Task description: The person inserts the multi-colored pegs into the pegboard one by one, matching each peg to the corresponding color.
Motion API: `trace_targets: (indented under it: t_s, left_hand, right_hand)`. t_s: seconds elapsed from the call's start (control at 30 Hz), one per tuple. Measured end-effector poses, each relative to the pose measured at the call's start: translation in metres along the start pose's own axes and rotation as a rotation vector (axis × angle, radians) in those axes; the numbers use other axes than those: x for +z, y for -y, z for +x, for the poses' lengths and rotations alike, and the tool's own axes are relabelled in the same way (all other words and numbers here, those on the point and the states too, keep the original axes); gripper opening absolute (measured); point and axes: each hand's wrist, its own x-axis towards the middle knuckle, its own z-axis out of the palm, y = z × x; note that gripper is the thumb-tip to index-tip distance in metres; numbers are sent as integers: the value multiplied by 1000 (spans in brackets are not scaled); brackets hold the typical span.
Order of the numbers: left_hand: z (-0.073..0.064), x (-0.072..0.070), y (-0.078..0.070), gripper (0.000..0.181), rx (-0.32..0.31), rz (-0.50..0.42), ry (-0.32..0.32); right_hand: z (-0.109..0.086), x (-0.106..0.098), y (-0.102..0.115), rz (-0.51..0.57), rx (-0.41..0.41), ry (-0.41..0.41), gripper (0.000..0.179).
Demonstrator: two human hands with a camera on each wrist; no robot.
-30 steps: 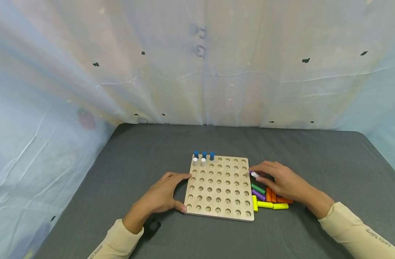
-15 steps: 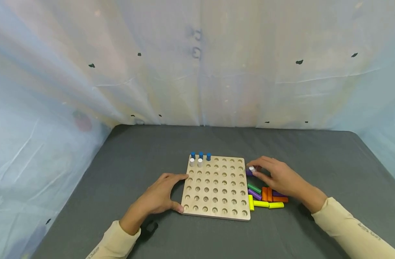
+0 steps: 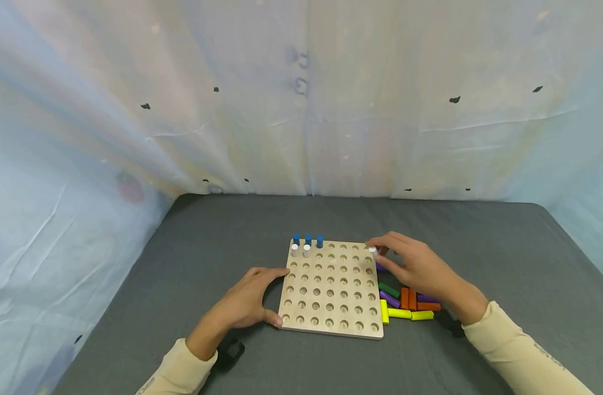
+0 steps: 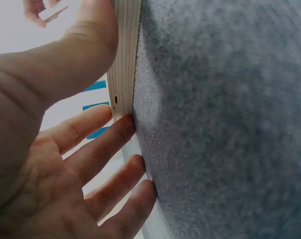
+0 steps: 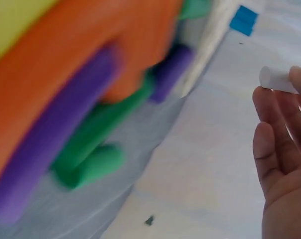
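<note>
A: Largest entries first, please.

B: Pale sheet [image 3: 360, 137], creased, dark-specked, hung behind. Grey tabletop [image 3: 232, 219], matte, with a fabric-like grain.

A: The board?

B: One board [image 3: 337, 287], squarish, pale wood, layered edge, rows of round holes; lying flat on the tabletop.

A: Hands?

B: Left hand [image 3: 249, 296]: fingers spread, thumb at the board's near left corner, index fingertip against its left edge. Right hand [image 3: 415, 266]: raised, thumb and forefinger pinching a white peg [image 3: 373, 250].

A: That peg's location?

B: By the board's far right corner; contact with the board, cannot tell.

A: Remaining small items?

B: Cylinders, smooth. Three blue pegs [image 3: 308, 240], upright, far row, left end. Two white pegs [image 3: 307, 251], upright, next row. Lying right of the board: yellow pegs [image 3: 399, 313], orange pegs [image 3: 412, 299], purple pegs [image 3: 390, 299], green peg [image 3: 389, 289].
</note>
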Motion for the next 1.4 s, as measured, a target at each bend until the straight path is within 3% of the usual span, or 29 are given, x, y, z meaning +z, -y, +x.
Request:
trace_targets:
  t_s: [0.2, 0.47, 0.7, 1.4]
  left_hand:
    - [-2, 0, 2, 101, -32, -2, -4]
    - [-3, 2, 2, 103, -53, -11, -27]
    - [0, 1, 0, 102, -68, -6, -15]
    - [-4, -1, -2, 98, -28, 6, -59]
  right_hand:
    - [20, 8, 23, -1, -32, -38, 33]
    - [43, 16, 43, -2, 102, 6, 21]
    - [55, 21, 49, 17, 154, 62, 23]
    - [84, 49, 49, 80, 169, 193, 24]
